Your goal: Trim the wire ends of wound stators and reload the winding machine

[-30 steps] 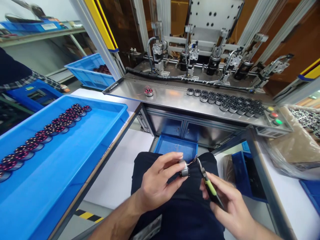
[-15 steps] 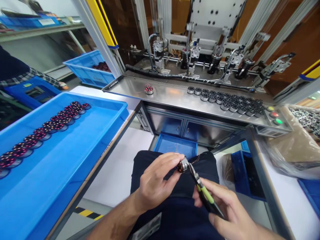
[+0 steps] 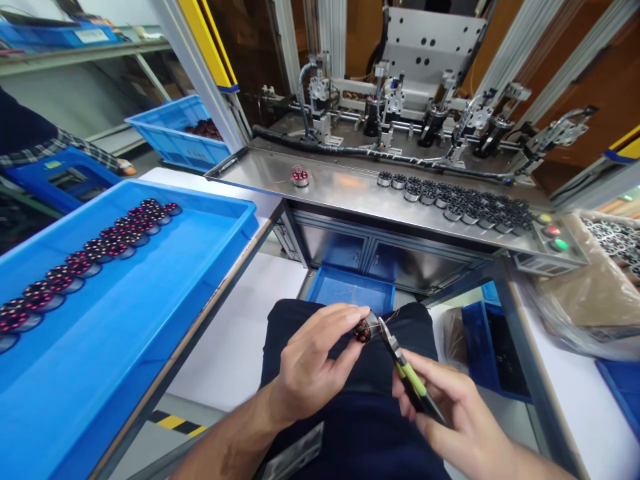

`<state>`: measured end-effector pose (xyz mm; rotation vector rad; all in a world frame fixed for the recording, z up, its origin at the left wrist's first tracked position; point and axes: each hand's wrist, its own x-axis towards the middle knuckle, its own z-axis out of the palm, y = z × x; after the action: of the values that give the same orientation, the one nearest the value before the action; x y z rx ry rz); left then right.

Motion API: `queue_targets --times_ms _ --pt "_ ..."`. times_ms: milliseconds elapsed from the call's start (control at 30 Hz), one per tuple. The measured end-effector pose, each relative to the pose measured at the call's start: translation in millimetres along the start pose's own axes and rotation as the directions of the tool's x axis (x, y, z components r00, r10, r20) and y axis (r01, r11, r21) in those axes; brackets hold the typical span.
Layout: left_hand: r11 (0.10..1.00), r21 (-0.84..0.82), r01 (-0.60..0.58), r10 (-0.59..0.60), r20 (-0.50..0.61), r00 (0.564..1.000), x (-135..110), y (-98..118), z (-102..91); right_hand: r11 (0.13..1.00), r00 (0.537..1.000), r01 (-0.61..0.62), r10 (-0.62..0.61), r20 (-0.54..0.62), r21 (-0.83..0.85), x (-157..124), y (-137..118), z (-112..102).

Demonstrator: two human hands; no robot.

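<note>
Over my lap, my left hand (image 3: pixel 313 360) pinches a small wound stator (image 3: pixel 363 329) with copper coils between thumb and fingers. My right hand (image 3: pixel 455 417) is closed round green-handled cutters (image 3: pixel 407 373), whose metal jaws touch the stator's right side, where thin wire ends stick out. Both hands sit close together in front of the machine's bench.
A large blue tray (image 3: pixel 150 300) at left holds a row of wound stators (image 3: pixel 95 250). The steel machine shelf (image 3: pixel 350 193) carries one wound stator (image 3: pixel 300 177) and several bare cores (image 3: pixel 460 203), with control buttons (image 3: pixel 553 237) at right. A small blue bin (image 3: pixel 350 290) sits below. Another person's sleeve (image 3: pixel 30 143) shows far left.
The cutters swung left from apart to touching the stator. My left hand turned the stator so its coils face up.
</note>
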<state>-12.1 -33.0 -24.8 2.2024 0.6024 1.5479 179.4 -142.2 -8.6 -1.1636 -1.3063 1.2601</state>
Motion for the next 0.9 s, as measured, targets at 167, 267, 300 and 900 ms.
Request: queue_targets --times_ms 167,267,300,900 --pt "0.999 0.002 0.039 -0.039 -0.012 0.999 -5 -1 3.2 0.980 0.999 -0.022 0.015 -0.039 -0.196 4 3 -4" --pt "0.955 -0.190 0.228 -0.241 -0.049 0.969 -9 -5 6.5 0.984 0.991 -0.086 0.068 -0.114 -0.158 7 5 -10" --pt "0.891 -0.317 0.324 -0.351 -0.028 0.936 -10 -7 7.5 0.987 0.989 -0.086 0.069 -0.128 -0.135 7 6 -12" --pt "-0.107 -0.833 0.543 -0.672 0.463 0.578 -12 -20 6.3 0.996 0.982 -0.088 0.090 -0.166 0.019 17 21 -15"
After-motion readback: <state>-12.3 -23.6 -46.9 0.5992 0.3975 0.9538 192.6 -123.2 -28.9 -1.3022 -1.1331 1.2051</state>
